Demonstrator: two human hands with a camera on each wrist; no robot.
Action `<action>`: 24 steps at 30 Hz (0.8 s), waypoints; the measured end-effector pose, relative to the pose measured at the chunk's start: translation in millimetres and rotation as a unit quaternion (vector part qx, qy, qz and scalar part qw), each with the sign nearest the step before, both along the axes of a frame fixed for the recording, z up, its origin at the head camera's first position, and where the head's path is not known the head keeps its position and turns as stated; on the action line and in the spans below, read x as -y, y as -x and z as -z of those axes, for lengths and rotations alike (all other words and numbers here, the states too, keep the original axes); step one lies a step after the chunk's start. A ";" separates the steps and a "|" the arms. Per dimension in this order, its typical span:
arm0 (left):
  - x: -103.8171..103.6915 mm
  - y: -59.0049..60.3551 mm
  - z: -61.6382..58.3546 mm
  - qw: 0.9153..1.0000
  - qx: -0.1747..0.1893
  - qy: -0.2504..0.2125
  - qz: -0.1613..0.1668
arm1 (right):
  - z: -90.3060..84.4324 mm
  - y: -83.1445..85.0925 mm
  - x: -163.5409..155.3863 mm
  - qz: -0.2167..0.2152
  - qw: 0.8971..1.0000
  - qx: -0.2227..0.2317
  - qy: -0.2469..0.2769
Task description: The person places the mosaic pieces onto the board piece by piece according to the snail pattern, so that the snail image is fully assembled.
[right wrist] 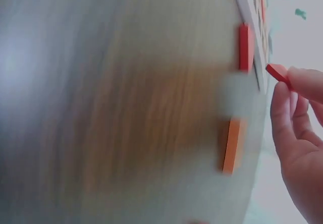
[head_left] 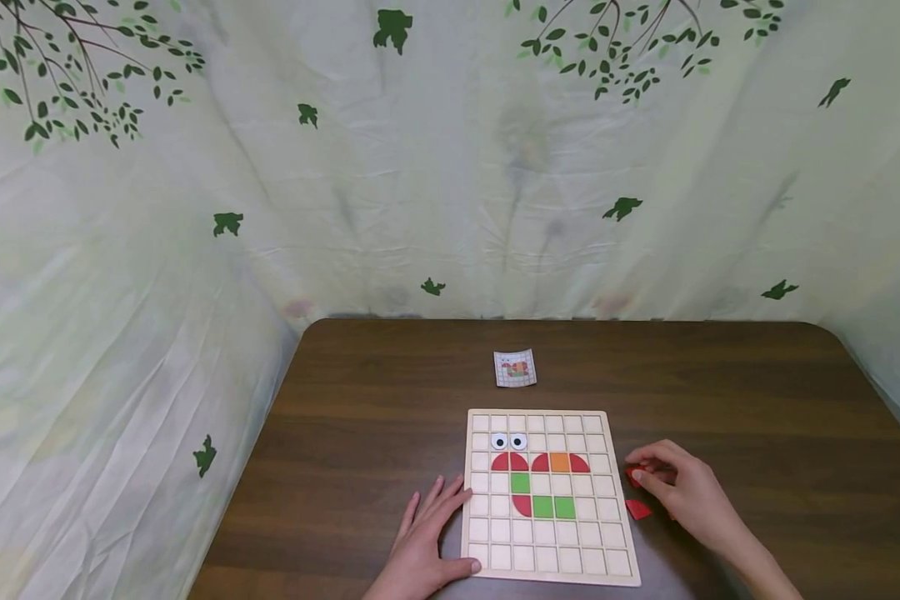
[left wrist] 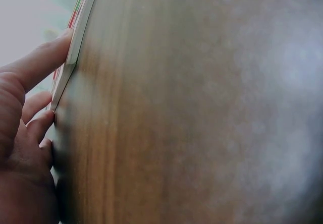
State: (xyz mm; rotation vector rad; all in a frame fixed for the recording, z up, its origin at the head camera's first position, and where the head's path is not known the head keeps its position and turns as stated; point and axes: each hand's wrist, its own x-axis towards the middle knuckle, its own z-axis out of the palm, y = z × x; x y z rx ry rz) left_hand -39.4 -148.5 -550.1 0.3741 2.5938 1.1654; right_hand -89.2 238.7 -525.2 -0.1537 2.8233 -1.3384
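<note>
A pale wooden grid board (head_left: 547, 556) lies on the table. Set in its squares are two eye tiles (head_left: 509, 442), several red rounded tiles (head_left: 522, 505), an orange square tile (head_left: 560, 462) and several green square tiles (head_left: 543, 507). My left hand (head_left: 423, 546) rests at the board's left edge, fingers spread, thumb touching the near left corner. Right of the board, my right hand (head_left: 686, 496) pinches a small red tile (right wrist: 277, 73) between thumb and fingers, above the table. Beneath that hand lie another red tile (head_left: 637, 509) and an orange tile (right wrist: 232, 146).
Beyond the board, a small card (head_left: 515, 368) printed with a coloured grid picture lies on the brown wooden table (head_left: 375, 392). A pale curtain (head_left: 450, 167) with green leaf prints hangs behind and along the sides. A blurred reddish thing shows at the right wrist view's bottom edge.
</note>
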 end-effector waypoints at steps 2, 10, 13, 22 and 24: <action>-0.1 0.6 -0.2 1.000 0.004 0.001 0.000 | 0.5 0.2 6.2 -0.001 1.000 -0.004 0.025; 0.1 0.8 -0.3 1.000 0.009 0.002 0.000 | 0.1 2.9 30.0 -0.032 0.995 0.033 0.089; 0.0 0.4 -0.1 1.000 0.007 0.001 -0.001 | 0.1 3.3 37.7 -0.047 0.994 0.035 0.091; 0.5 -0.1 -0.6 1.000 -0.001 0.001 0.000 | 4.1 4.4 55.3 -0.056 0.998 0.019 0.030; 0.8 -0.4 -0.3 1.000 -0.006 0.001 0.001 | 4.8 4.4 58.1 -0.052 0.998 0.016 0.014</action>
